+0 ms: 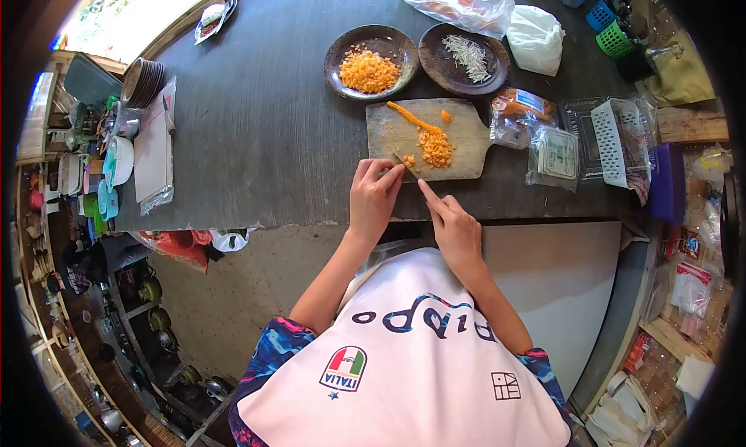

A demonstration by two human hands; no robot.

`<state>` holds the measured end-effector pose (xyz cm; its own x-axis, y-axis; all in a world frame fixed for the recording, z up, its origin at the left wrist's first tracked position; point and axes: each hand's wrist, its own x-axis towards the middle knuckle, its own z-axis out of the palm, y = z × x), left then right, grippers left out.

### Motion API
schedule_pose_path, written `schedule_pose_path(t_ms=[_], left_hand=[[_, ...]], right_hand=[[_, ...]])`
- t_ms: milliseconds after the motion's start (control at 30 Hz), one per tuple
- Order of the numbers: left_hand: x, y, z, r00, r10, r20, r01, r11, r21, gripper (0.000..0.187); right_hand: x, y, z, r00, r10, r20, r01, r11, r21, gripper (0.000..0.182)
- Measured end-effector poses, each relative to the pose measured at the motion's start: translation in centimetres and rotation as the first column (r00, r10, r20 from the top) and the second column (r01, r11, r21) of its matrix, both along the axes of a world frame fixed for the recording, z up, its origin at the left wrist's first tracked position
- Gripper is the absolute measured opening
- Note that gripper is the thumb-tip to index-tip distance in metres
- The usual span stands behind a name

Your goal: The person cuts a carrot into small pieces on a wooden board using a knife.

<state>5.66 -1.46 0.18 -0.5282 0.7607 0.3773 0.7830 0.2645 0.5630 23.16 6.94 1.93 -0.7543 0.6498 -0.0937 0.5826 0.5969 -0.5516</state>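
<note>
- The knife (408, 166) is held by the right grip (453, 223), which is closed around its handle at the near edge of the board (466, 136).
- The left grip (376, 192) is set at the near left corner of the board, its fingers drawn together just beside the blade; whether anything is pinched there cannot be told.
- The blade is slanted over the near edge of the board, with a few orange crumbs (409, 160) lying close by it.
- Orange bits (436, 149) are heaped on the middle of the board.
- An orange strip (412, 116) is laid on the board's far left part, its near end reaching toward the heap; an orange chunk (446, 116) is seen on the far side.
- Just beyond the board, a left plate (404, 47) is filled with chopped orange pieces (368, 71), and a right plate (437, 63) is strewn with white shreds (468, 56).
- Past the plates, farther from the board, a clear bag (489, 12) and a white bag (535, 40) are placed.
- Right of the board, near its handle, an orange packet (521, 105) and a pale packet (556, 153) are set, with a white basket (620, 142) farther right.
- Well left of the board, dark plates (142, 82) are stacked.
- All these are carried by the dark desk (256, 120).
</note>
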Motion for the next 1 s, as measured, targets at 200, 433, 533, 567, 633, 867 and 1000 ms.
schedule_pose_path(t_ms=[200,433,533,567,633,867,1000], left_hand=[[-0.1,-0.1,0.0,1.000,0.004,0.006,-0.004,1.000,0.016,0.019],[0.0,-0.1,0.1,1.000,-0.001,-0.010,0.001,1.000,0.006,0.019],[-0.1,-0.1,-0.2,1.000,-0.007,-0.024,0.007,1.000,0.012,0.020],[-0.1,-0.2,-0.2,1.000,-0.007,-0.028,0.007,1.000,0.015,0.020],[-0.1,-0.3,-0.1,1.000,0.000,-0.019,0.000,1.000,0.016,0.020],[0.0,-0.3,-0.3,1.000,0.014,-0.001,-0.014,1.000,-0.011,0.020],[-0.2,-0.3,-0.1,1.000,0.007,-0.020,-0.006,1.000,0.008,0.019]], right_hand=[[0.6,-0.2,1.6,1.000,0.003,0.001,-0.003,1.000,-0.002,0.058],[-0.4,-0.2,-0.2,0.999,-0.003,-0.041,0.004,1.000,0.026,0.058],[-0.6,0.1,0.5,0.999,0.008,-0.041,-0.008,1.000,0.003,0.058],[0.0,0.0,0.9,0.999,0.012,-0.040,-0.012,1.000,-0.007,0.058],[0.5,-0.3,1.0,1.000,0.014,-0.023,-0.014,1.000,-0.014,0.058],[-0.8,0.4,-0.2,0.999,0.010,-0.041,-0.010,1.000,-0.007,0.057],[-0.1,0.1,0.8,0.998,0.011,-0.056,-0.013,1.000,-0.028,0.055]])
